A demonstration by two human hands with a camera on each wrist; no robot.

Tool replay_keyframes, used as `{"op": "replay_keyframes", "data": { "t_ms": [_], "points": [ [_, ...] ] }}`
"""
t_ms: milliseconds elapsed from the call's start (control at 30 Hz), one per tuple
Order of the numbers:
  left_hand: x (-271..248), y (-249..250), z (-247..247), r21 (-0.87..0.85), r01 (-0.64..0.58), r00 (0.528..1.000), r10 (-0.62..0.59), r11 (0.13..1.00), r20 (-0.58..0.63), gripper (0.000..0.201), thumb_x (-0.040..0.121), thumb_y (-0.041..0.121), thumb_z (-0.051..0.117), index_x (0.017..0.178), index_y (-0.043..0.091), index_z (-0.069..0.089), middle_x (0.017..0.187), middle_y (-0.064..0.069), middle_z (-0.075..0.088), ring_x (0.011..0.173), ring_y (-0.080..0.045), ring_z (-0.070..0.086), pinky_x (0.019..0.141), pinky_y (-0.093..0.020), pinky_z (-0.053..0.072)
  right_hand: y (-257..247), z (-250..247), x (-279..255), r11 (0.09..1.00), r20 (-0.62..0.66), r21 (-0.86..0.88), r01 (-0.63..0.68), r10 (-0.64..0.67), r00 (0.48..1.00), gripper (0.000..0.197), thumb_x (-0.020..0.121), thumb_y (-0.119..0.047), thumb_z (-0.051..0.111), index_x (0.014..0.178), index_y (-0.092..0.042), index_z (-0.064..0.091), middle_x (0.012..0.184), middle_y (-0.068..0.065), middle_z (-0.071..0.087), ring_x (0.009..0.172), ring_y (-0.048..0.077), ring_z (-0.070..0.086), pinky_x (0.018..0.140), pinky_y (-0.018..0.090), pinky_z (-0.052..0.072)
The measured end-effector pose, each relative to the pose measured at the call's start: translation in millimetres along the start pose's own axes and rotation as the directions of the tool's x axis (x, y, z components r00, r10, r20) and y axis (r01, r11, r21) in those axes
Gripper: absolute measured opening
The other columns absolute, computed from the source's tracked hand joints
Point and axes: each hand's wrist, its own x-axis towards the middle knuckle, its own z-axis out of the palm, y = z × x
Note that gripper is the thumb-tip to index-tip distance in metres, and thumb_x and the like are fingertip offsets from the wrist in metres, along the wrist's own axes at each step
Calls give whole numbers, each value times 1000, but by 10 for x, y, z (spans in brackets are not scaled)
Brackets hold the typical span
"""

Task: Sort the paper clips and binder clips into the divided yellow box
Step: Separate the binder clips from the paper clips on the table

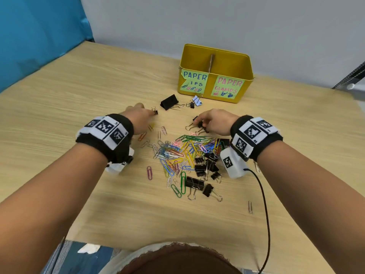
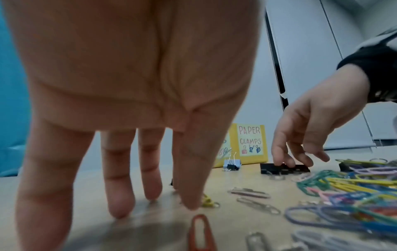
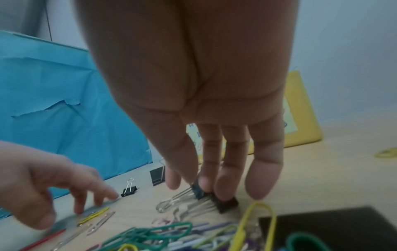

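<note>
A: Well, the right hand (image 1: 212, 121) has its fingertips (image 3: 223, 188) curled down onto black binder clips (image 3: 214, 198), pinching at least 1 by its body, wire handles trailing toward the left hand.

B: And the left hand (image 1: 138, 117)?

A: Fingers straight, spread, holding nothing. A small binder clip (image 1: 155, 112) sits just off its fingertips (image 2: 120, 208), untouched as far as I can tell.

B: Where does everything go?

A: The divided yellow box (image 1: 245, 76) stands beyond both hands, nearer the right one. Clamps belong in the compartment on the right hand's side, paper clips in the other. The main pile of paper clips (image 1: 177, 153) lies behind the hands, toward the wrists.

B: What might go wrong?

A: I'd say the right hand's pinch looks shallow. If 2 clips are bunched under it, 1 could drop on the lift. Their handles lie close to a pink paper clip (image 3: 163, 221), which could snag and ride along into the clamp side.

B: The left?

A: A clip that small could skid away from flat fingers instead of being picked up.
</note>
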Motion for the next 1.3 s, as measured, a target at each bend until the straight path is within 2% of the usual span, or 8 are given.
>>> {"op": "replay_keyframes", "data": {
  "t_ms": [133,300,500,600,733,867,1000,1300],
  "points": [
    [-93,8,66,37,-62,993,58,997,102,48,92,11,41,139,22,43,134,-15,41,119,-32,50,101,-38,43,-47,-11,101,988,50,-153,-20,28,998,52,91,4,35,133,-18,54,138,10,51,122,27,50,97,27,39],
    [-98,80,150,-195,-150,974,179,969,138,50,85,1,46,131,19,53,105,-2,55,95,-18,53,82,-24,42,-18,-64,141,978,-96,-187,-87,70,993,48,90,5,34,127,-15,58,134,15,51,122,28,49,99,32,40],
    [-14,120,121,-94,-136,986,144,986,84,62,84,9,56,142,22,37,134,-15,40,111,-29,54,97,-37,46,-126,79,-12,967,140,-252,40,-4,990,45,91,0,38,128,-18,55,136,5,54,118,21,52,90,25,42],
    [-40,270,194,-204,-229,930,276,952,241,57,84,11,61,138,17,44,118,-15,55,67,-15,53,61,-28,47,-178,116,-95,978,208,-166,126,-90,974,39,93,-8,41,128,-18,57,111,3,58,92,15,51,67,18,40],
    [-157,339,135,-170,-307,939,327,936,105,55,80,26,69,130,20,48,110,-4,46,90,-13,45,88,-28,43,-100,-35,-235,994,38,-98,56,-52,998,21,88,-8,54,106,-14,64,94,0,56,65,10,50,52,17,40],
    [-434,597,86,-287,-395,864,459,873,206,44,69,37,77,104,22,56,90,3,55,74,-12,52,70,-27,45,-23,-60,-367,981,209,-191,-35,75,975,34,76,-36,72,101,-13,66,76,-6,57,73,13,53,56,21,40],
    [-586,865,218,-207,-456,775,501,866,386,58,65,45,77,112,22,52,85,9,52,70,-6,50,64,-24,43,-55,49,-506,976,346,-210,-55,126,930,59,67,-46,77,113,-18,53,78,-6,53,71,15,57,50,20,43],
    [-504,926,405,-119,-496,811,508,860,290,17,86,14,56,100,15,66,75,6,59,67,-11,55,59,-18,45,-10,137,-582,993,209,-112,-45,68,976,52,76,-2,66,124,-18,52,93,8,64,85,34,69,76,43,59]
  ]
}}
